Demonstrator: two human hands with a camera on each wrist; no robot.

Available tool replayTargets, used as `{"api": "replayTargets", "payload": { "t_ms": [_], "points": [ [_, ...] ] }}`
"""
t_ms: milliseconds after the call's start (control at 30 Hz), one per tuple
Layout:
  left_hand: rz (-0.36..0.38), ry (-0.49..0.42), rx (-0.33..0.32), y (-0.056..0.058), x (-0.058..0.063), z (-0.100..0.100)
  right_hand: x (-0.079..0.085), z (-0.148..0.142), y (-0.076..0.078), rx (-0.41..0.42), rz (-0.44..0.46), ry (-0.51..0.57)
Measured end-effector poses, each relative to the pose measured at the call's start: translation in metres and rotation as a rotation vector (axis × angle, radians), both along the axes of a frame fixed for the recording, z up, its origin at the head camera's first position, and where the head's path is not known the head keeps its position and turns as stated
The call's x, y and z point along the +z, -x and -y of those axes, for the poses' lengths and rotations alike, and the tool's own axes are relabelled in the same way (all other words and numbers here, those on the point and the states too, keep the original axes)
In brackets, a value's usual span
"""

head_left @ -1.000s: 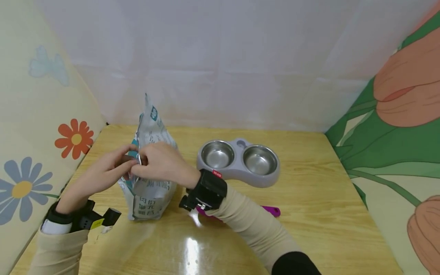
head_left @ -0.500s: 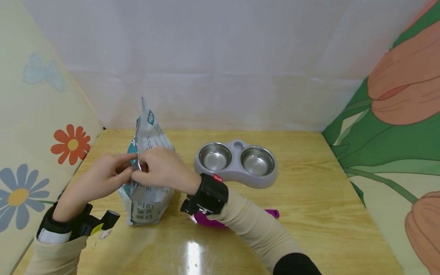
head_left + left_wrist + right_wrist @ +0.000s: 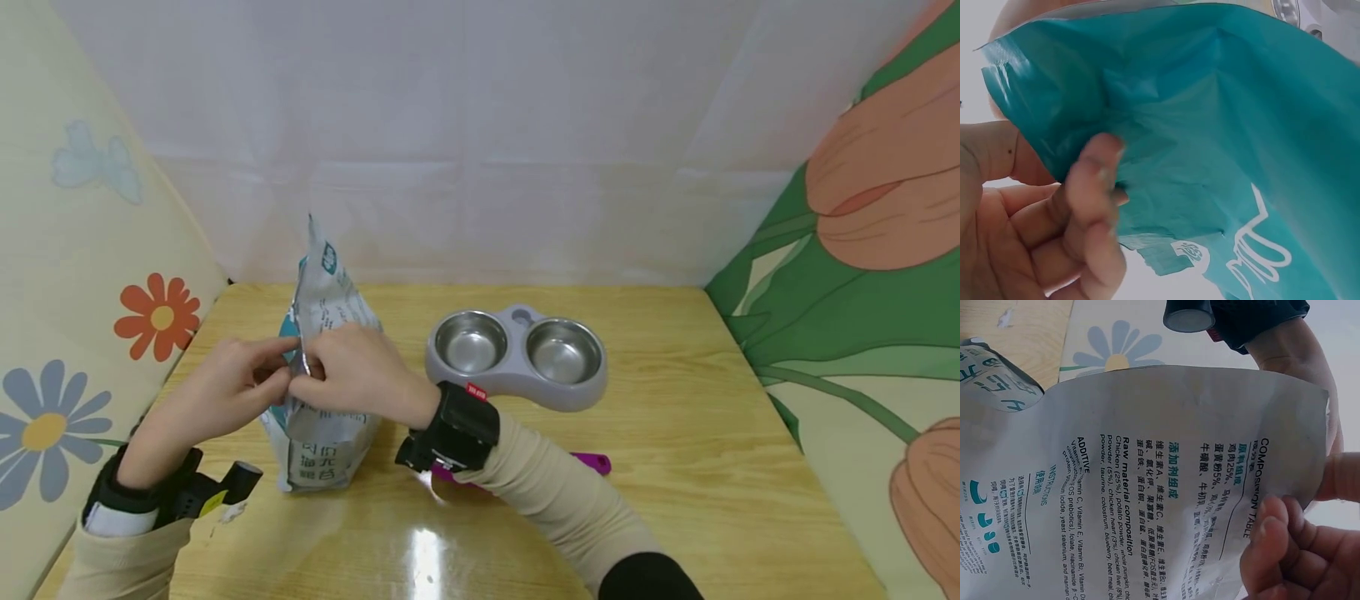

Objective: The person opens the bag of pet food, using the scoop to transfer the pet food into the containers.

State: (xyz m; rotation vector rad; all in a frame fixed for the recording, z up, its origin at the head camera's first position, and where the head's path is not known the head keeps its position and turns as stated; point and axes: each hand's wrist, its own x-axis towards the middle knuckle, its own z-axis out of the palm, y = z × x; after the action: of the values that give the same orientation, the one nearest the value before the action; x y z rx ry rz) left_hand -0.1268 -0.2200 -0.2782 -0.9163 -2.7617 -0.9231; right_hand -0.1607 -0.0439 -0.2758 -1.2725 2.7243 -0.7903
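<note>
A pet food bag [image 3: 326, 454] stands upright on the left half of the table, its top edge bent toward the person. My left hand [image 3: 217, 392] pinches that edge from the left, and in the left wrist view its fingers [image 3: 1094, 200] lie against the teal panel. From the right, my right hand [image 3: 360, 367] pinches the same edge close beside the left one. The right wrist view shows its fingers [image 3: 1272, 540] on the white panel printed with a composition table. The bag's inside is hidden.
A grey double pet bowl [image 3: 517, 379] with two steel dishes stands to the right of the bag. A purple scoop [image 3: 594, 462] lies partly hidden under the right forearm. Painted panels flank the table, and a white cloth hangs behind.
The head view has shifted slightly. Both hands keep pinching the bag's top edge, and the left fingers have drawn a little closer to the edge.
</note>
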Motion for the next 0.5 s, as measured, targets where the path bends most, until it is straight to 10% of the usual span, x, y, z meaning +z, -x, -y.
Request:
{"api": "replayTargets", "payload": {
  "t_ms": [500],
  "points": [
    [-0.049,-0.025,0.040,-0.0012,-0.0001,-0.0036,0.0037,0.0004,-0.0037,-0.021,0.023,0.023]
  ]
}}
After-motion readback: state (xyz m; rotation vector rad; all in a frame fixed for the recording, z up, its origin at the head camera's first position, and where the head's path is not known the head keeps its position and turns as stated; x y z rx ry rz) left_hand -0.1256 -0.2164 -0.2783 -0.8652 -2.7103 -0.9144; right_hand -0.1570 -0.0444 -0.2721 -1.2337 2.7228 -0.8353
